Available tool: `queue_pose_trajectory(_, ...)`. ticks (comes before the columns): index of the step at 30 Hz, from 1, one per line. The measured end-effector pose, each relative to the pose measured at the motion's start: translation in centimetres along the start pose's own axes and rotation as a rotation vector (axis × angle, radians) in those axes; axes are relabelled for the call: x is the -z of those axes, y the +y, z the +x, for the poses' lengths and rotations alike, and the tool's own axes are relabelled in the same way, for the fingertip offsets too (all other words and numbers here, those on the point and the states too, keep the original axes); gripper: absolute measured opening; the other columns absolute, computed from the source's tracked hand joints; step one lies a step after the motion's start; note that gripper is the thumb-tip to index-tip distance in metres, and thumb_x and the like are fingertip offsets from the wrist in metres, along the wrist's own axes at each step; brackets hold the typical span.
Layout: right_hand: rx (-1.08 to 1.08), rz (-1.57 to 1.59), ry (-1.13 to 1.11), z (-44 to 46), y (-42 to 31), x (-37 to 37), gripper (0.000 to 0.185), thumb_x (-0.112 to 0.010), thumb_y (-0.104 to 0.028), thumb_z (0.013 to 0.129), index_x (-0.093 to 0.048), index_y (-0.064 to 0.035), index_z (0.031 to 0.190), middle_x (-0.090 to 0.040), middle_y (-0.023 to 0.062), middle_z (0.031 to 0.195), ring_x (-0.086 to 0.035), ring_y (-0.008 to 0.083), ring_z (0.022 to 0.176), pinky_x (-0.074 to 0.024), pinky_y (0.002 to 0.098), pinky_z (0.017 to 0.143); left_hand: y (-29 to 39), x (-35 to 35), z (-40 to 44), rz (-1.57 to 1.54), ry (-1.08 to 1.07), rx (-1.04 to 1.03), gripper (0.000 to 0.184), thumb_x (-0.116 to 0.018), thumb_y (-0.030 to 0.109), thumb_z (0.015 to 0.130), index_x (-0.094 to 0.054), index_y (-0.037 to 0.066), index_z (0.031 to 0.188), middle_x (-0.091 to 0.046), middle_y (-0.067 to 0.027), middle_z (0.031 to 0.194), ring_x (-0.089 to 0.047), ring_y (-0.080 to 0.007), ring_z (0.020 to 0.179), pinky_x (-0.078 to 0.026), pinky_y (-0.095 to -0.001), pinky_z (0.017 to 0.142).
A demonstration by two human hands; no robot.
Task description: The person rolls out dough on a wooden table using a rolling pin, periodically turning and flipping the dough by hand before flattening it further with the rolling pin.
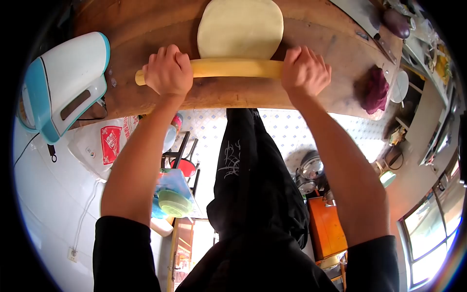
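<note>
A pale wooden rolling pin (pixel 237 68) lies crosswise at the near edge of a flattened sheet of dough (pixel 241 29). My left hand (pixel 168 71) is wrapped round the pin close to its left end, which sticks out past my fist. On the other side my right hand (pixel 305 72) closes round the right part of the pin, and that end is hidden in the fist. The dough is rounded, smooth and cream-coloured, resting on the wooden table (pixel 146 24). Its top is cut off by the upper border of the view.
A white and blue appliance (pixel 73 73) stands at the table's left. On the right are a dark red cloth (pixel 377 90), a knife (pixel 385 48) and an eggplant (pixel 396 23). A green bowl (pixel 175 203) and metal pots (pixel 311 168) sit lower down, beyond the table's near edge.
</note>
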State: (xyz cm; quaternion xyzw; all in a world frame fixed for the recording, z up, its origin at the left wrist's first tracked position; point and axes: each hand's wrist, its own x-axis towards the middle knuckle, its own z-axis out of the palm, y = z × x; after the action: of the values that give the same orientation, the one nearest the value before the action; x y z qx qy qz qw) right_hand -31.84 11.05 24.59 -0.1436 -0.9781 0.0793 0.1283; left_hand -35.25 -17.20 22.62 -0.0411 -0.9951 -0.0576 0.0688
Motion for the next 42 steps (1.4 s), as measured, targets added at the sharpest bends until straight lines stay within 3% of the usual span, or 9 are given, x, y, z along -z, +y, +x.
queue_pose_trajectory(3,-0.270,-0.186,-0.440,3.1,-1.3,-0.2,0.031,-0.055,-0.027,0.094,-0.066,-0.0121,0.068,-0.075,0.0053,0.080,-0.069,0.0306,0.077,-0.0487,0.0477,0.074,-0.6,-0.9,2.0,0.042,-0.056,-0.003,0.019,-0.050,0.023,0.093,-0.060,0.017,0.078,-0.064,-0.0011,0.082,-0.060,-0.0314,0.079,-0.045,-0.0489,0.072)
queue_pose_trajectory(5,-0.267,-0.173,-0.477,1.2,-0.9,0.2,0.029,-0.055,-0.026,0.095,-0.067,-0.0142,0.071,-0.076,0.0039,0.084,-0.068,0.0289,0.082,-0.0485,0.0470,0.075,-0.8,-0.3,0.3,0.065,-0.120,-0.038,0.017,-0.051,0.023,0.092,-0.059,0.017,0.078,-0.063,-0.0008,0.082,-0.060,-0.0310,0.079,-0.044,-0.0490,0.071)
queue_pose_trajectory(7,0.003,-0.026,0.059,-1.2,0.1,-0.7,0.030,-0.055,-0.025,0.095,-0.066,-0.0142,0.069,-0.074,0.0034,0.079,-0.068,0.0288,0.078,-0.0487,0.0464,0.072,-0.1,-0.1,-0.9,-0.009,0.125,-0.060,0.017,-0.051,0.025,0.092,-0.058,0.016,0.079,-0.063,-0.0014,0.082,-0.061,-0.0309,0.080,-0.045,-0.0496,0.070)
queue_pose_trajectory(15,-0.019,-0.028,-0.089,1.0,0.0,-1.3,0.031,-0.055,-0.026,0.095,-0.065,-0.0122,0.068,-0.069,0.0068,0.072,-0.067,0.0305,0.072,-0.0502,0.0486,0.071,-0.9,-0.1,0.6,-0.003,-0.150,0.006,0.010,-0.059,0.025,0.083,-0.060,0.017,0.077,-0.062,-0.0016,0.081,-0.060,-0.0306,0.079,-0.045,-0.0487,0.067)
queue_pose_trajectory(17,0.059,-0.021,0.057,-1.0,0.5,-1.3,0.028,-0.055,-0.027,0.096,-0.064,-0.0143,0.072,-0.069,0.0056,0.076,-0.066,0.0279,0.079,-0.0479,0.0463,0.073,-0.2,-0.4,-1.1,-0.016,0.186,-0.074,0.009,-0.060,0.025,0.080,-0.059,0.017,0.076,-0.062,-0.0022,0.080,-0.060,-0.0307,0.078,-0.044,-0.0486,0.066)
queue_pose_trajectory(26,0.111,0.031,-0.013,-1.0,0.7,-1.3,0.022,-0.057,-0.025,0.094,-0.062,-0.0142,0.074,-0.065,0.0037,0.077,-0.061,0.0291,0.077,-0.0429,0.0442,0.068,-0.9,-1.0,-1.8,-0.130,0.132,-0.042,0.007,-0.060,0.023,0.079,-0.057,0.017,0.076,-0.057,-0.0026,0.077,-0.055,-0.0305,0.074,-0.041,-0.0470,0.065)
queue_pose_trajectory(31,0.248,0.008,0.194,-3.6,1.3,-0.8,0.020,-0.055,-0.022,0.094,-0.058,-0.0154,0.075,-0.060,0.0023,0.080,-0.057,0.0271,0.080,-0.0391,0.0437,0.070,0.1,-0.5,-3.9,-0.085,0.398,-0.051,0.007,-0.059,0.023,0.078,-0.056,0.017,0.078,-0.058,-0.0039,0.083,-0.054,-0.0305,0.080,-0.040,-0.0455,0.071)
queue_pose_trajectory(35,0.246,0.043,-0.041,-0.8,1.1,-1.5,0.022,-0.055,-0.023,0.094,-0.057,-0.0150,0.074,-0.061,0.0007,0.079,-0.057,0.0269,0.080,-0.0400,0.0446,0.072,-0.9,-0.4,-0.7,-0.109,0.126,-0.094,0.009,-0.054,0.023,0.087,-0.053,0.016,0.081,-0.058,-0.0051,0.088,-0.055,-0.0307,0.083,-0.040,-0.0467,0.073)
queue_pose_trajectory(42,0.271,-0.015,0.156,-3.8,1.4,-1.0,0.012,-0.056,-0.023,0.094,-0.061,-0.0167,0.085,-0.062,0.0014,0.086,-0.058,0.0266,0.087,-0.0398,0.0436,0.076,-0.3,-0.8,-4.0,-0.105,0.371,-0.101,0.005,-0.054,0.020,0.085,-0.053,0.016,0.083,-0.058,-0.0047,0.088,-0.054,-0.0304,0.084,-0.040,-0.0454,0.074)
